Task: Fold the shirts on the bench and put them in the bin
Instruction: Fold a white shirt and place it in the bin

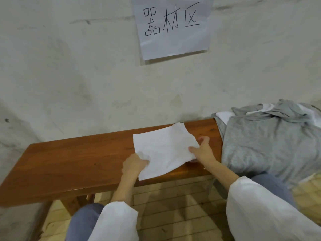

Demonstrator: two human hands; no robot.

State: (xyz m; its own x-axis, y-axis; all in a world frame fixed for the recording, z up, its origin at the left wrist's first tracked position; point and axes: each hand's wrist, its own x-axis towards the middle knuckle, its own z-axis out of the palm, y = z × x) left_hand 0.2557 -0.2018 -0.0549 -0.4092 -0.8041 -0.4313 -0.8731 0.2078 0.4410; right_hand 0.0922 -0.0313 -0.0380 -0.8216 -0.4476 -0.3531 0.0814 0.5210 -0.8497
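A white shirt [163, 148], folded into a small rectangle, lies on the brown wooden bench [78, 164], its near corner hanging over the front edge. My left hand [133, 164] grips its near left edge, fingers curled into the cloth. At the shirt's right edge, my right hand [203, 150] holds the fabric with thumb on top and fingers curled beside it. A heap of grey shirts [271, 140] with some white cloth in it covers the bench's right end. No bin is in view.
A pale wall [86, 75] stands right behind the bench, with a paper sign [173, 26] taped on it. Below the bench is a floor of light wooden slats [173, 202]. My knees in blue trousers sit close to the bench's front edge.
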